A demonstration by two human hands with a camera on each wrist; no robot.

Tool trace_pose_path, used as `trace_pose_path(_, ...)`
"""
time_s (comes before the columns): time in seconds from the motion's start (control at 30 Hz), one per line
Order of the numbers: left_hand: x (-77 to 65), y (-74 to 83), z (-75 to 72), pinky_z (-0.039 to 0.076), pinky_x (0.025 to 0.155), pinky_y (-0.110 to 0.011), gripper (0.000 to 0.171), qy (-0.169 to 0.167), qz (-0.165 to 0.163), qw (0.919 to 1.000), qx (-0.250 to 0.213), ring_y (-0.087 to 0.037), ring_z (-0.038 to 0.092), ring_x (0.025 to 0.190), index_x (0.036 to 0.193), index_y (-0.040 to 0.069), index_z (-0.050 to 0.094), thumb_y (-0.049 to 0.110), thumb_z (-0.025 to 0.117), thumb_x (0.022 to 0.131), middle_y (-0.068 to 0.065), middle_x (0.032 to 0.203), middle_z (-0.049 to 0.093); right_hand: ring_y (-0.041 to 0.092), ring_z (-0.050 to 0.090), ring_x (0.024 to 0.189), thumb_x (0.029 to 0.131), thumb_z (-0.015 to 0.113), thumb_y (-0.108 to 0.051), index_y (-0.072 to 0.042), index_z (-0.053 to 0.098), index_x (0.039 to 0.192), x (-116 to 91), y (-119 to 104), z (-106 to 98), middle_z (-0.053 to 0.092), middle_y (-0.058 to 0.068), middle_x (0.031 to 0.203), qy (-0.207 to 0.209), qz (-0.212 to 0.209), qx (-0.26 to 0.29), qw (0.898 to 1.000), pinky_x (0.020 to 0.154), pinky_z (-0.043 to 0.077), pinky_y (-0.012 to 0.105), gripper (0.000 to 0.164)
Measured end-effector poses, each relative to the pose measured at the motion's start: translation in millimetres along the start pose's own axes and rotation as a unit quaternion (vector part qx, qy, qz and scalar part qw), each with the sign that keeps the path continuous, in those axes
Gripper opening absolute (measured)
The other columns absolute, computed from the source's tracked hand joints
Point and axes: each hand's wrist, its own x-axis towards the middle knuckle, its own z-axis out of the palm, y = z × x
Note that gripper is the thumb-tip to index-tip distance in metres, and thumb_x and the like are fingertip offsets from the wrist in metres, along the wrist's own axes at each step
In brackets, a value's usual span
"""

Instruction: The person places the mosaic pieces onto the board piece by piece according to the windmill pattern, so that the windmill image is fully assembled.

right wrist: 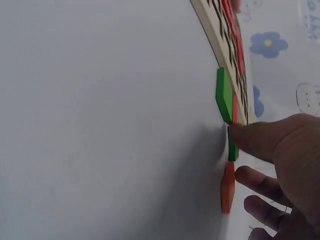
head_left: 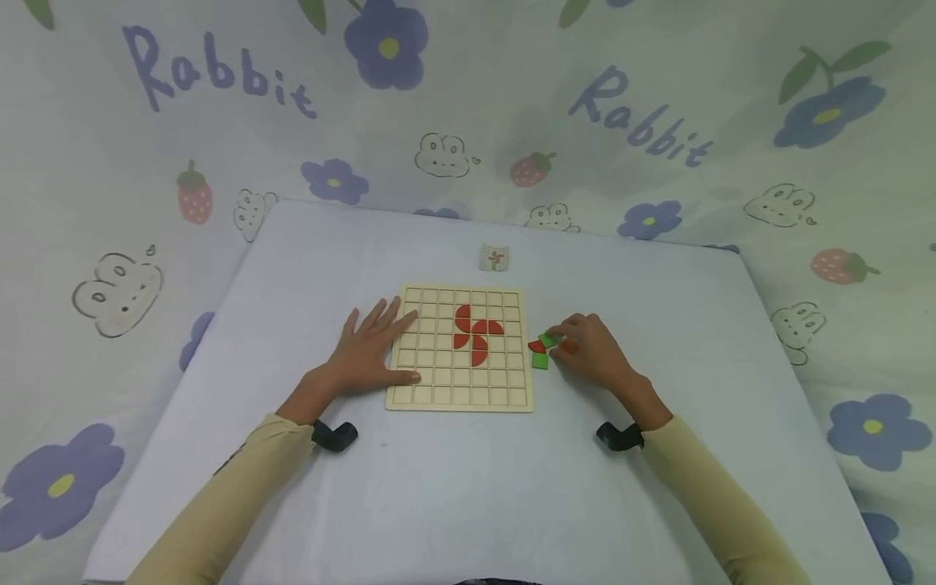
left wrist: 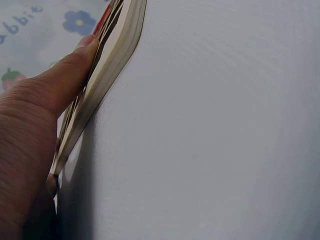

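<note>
A wooden grid board (head_left: 439, 397) lies on the table with several red curved pieces (head_left: 478, 351) in a pinwheel shape on its cells. My left hand (head_left: 366, 353) rests along the board's left side, fingers spread, thumb over the lower left cells. Just right of the board, my right hand (head_left: 591, 351) pinches a green tile (right wrist: 232, 146) between thumb and fingers. Close by lie a second green tile (head_left: 539, 361) and a red piece (head_left: 536, 347). An orange piece (right wrist: 228, 189) sits under the right hand's curled fingers, partly covered in the head view.
Behind the board lies a small card (head_left: 494, 257) printed with a red pinwheel on a grid. A white cloth (head_left: 468, 487) covers the table, and a patterned curtain (head_left: 468, 106) hangs behind its back edge. Dark devices (head_left: 620, 436) are strapped at both wrists.
</note>
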Motion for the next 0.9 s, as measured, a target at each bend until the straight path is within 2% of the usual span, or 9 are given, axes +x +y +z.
trace_pose_path(0.1,-0.8,-1.0,0.2,-0.009,0.111,-0.062,0.112,0.003,0.002,1.0000,0.001,-0.031,-0.007,0.149,0.160,0.024,0.015,0.085,0.053,0.074,-0.010,0.164,-0.002,0.025,0.048,0.090,0.086,0.077,-0.017,-0.014,0.077,0.109,2.9,-1.8,7.1,0.063,0.007,0.104,0.012,-0.038,-0.007,0.999,0.073,0.040,0.035,0.023)
trace_pose_path(0.23,-1.3,0.3,-0.8,-0.008,0.111,-0.063,0.111,0.007,0.006,1.0000,0.002,-0.032,-0.005,0.149,0.159,0.022,0.016,0.084,0.054,0.075,-0.011,0.164,0.000,0.023,0.046,0.086,0.087,0.077,-0.018,-0.013,0.080,0.100,8.1,-7.1,8.1,0.060,0.005,0.098,0.009,-0.042,-0.013,0.999,0.071,0.038,0.034,0.014)
trace_pose_path(0.4,-1.6,1.6,-0.5,-0.009,0.111,-0.063,0.111,0.009,0.006,0.9999,0.001,-0.032,-0.006,0.149,0.159,0.022,0.017,0.082,0.056,0.075,-0.011,0.164,0.000,0.022,0.049,0.085,0.086,0.077,-0.017,-0.011,0.078,0.091,11.4,-13.2,5.6,0.063,0.001,0.095,-0.023,-0.023,0.005,0.999,0.073,0.041,0.035,0.008)
trace_pose_path(0.53,-1.0,0.5,0.6,-0.011,0.111,-0.062,0.112,0.007,0.006,1.0000,0.001,-0.032,-0.007,0.149,0.160,0.023,0.015,0.084,0.054,0.074,-0.010,0.164,-0.001,0.021,0.055,0.093,0.086,0.076,-0.013,-0.008,0.076,0.102,9.5,-17.1,4.5,0.067,0.001,0.100,-0.057,0.005,0.021,0.998,0.080,0.047,0.038,0.017)
trace_pose_path(0.63,-1.0,-0.3,0.5,-0.011,0.111,-0.061,0.112,0.006,0.002,1.0000,0.005,-0.031,-0.007,0.149,0.160,0.024,0.015,0.085,0.053,0.074,-0.009,0.164,-0.001,0.023,0.060,0.095,0.086,0.076,-0.010,-0.004,0.073,0.110,8.2,-19.5,1.8,0.069,0.005,0.103,-0.068,0.024,0.034,0.997,0.083,0.050,0.041,0.025)
trace_pose_path(0.8,-1.3,-0.7,-0.3,-0.010,0.111,-0.061,0.112,0.008,0.000,1.0000,0.006,-0.032,-0.006,0.149,0.159,0.023,0.016,0.084,0.054,0.074,-0.010,0.164,0.000,0.020,0.058,0.085,0.084,0.078,-0.012,-0.008,0.072,0.099,10.0,-20.8,-2.5,0.067,0.002,0.093,-0.063,0.047,0.054,0.995,0.075,0.051,0.038,0.017)
trace_pose_path(0.9,-1.0,-0.8,1.0,-0.010,0.111,-0.062,0.112,0.007,0.005,1.0000,0.003,-0.032,-0.006,0.149,0.159,0.022,0.016,0.084,0.054,0.074,-0.011,0.164,0.000,0.018,0.057,0.077,0.081,0.081,-0.012,-0.010,0.072,0.092,11.6,-21.9,-2.7,0.066,-0.001,0.084,-0.037,0.052,0.075,0.995,0.069,0.050,0.034,0.014)
